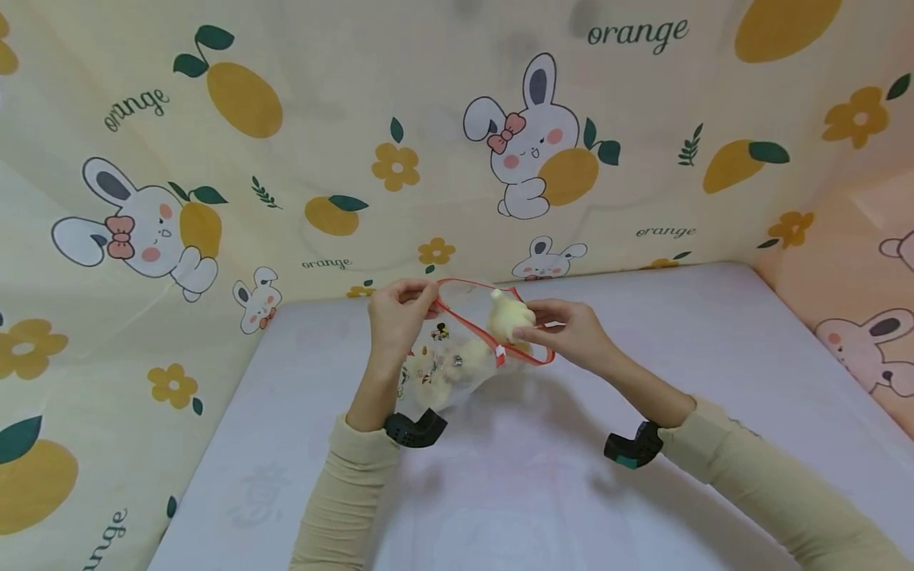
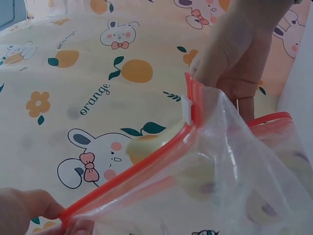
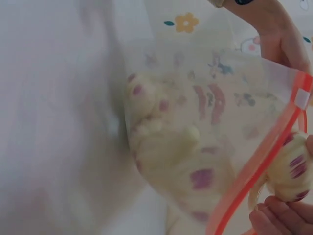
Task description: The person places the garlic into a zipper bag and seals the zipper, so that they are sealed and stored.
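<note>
A see-through zip bag with cartoon prints and a red rim (image 1: 467,323) is held up above the table, its mouth spread wide. My left hand (image 1: 400,313) pinches one end of that rim between thumb and fingers. At the opposite end, my right hand (image 1: 571,333) grips a cream garlic bulb (image 1: 508,317) right at the mouth. Purple patches mark this bulb in the right wrist view, where its stem points down. Several more cream bulbs (image 3: 166,152) with purple patches lie inside the bag, blurred by the plastic. A white slider (image 2: 187,110) sits on the rim.
Beneath the bag spreads a pale table (image 1: 286,444) with faint printing. A cream cloth (image 1: 400,79) with rabbits and oranges hangs behind it and along the left. On the right stands a pinkish rabbit-print cloth (image 1: 864,277). Each wrist wears a black camera band (image 1: 416,429).
</note>
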Demonstrator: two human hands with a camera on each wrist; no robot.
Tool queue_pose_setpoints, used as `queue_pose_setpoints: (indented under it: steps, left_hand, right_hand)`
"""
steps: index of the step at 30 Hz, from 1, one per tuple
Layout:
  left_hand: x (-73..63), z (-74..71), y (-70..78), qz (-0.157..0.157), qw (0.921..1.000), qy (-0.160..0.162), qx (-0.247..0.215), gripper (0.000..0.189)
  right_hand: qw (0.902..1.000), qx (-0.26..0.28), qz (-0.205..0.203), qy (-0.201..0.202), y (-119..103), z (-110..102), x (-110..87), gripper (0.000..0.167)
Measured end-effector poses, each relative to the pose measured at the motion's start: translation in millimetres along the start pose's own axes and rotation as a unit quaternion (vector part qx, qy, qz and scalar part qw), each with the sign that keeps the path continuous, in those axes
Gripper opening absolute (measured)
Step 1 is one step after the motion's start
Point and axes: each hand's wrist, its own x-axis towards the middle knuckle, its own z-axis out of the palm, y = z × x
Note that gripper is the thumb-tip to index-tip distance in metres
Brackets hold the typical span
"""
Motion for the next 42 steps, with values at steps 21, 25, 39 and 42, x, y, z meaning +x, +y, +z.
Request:
queue_pose_setpoints:
  steps: [21, 25, 39, 42]
  left_hand:
    - [-0.4, -1.0, -1.9, 0.006, 0.9999, 0.0, -0.01, 0.016]
    - [-0.1, -1.2, -1.3, 0.01, 0.9999, 0.0, -0.01, 0.016]
    - [0.0, -2.9, -0.8, 0.01, 1.0, -0.001, -0.001, 0.017]
    - [0.3, -2.9, -1.1, 0.009, 1.0, -0.001, 0.001, 0.017]
  right_hand:
    - [0.999, -0.04, 0.005, -0.02, -3, 13, -4.6, 0.037]
    - [0.999, -0.04, 0.007, -0.02, -2, 10, -6.4, 0.036]
    - [0.9993, -0.029, 0.023, -0.003, 8, -5, -10.6, 0.029]
    - [0.9991, -0.032, 0.029, 0.004, 11, -8, -11.0, 0.029]
